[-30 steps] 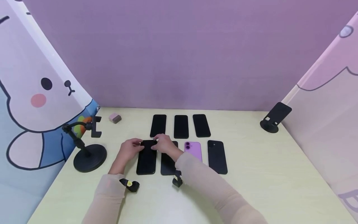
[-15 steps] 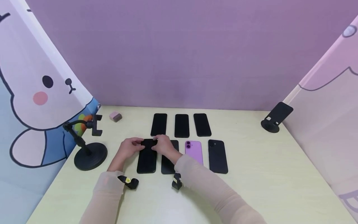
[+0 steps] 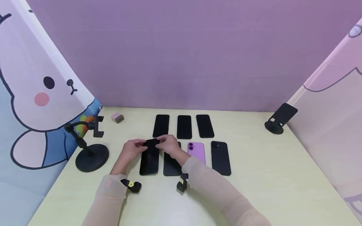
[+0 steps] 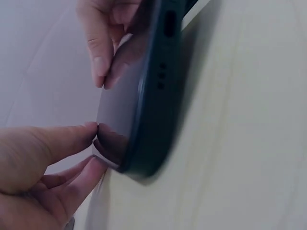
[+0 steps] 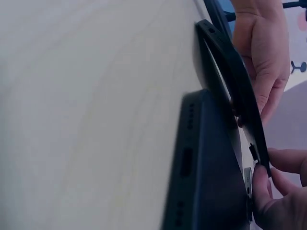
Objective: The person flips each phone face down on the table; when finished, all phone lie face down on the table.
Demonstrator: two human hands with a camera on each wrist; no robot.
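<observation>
Hiding held phone's (image 3: pixel 149 160) corner: right fingers (image 3: pixel 162 137)

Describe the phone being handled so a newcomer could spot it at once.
On the pale table, find the nearer row of four phones. The black phone lies at its left end, on the side of the round-based stand. Unlike its neighbours, it is pinched by the left hand and right hand, its far end tilted up.

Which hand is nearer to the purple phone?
Right. The right hand is at the upper right corner of the held phone, left of the purple phone; the left hand is farther left, at the held phone's upper left corner.
</observation>
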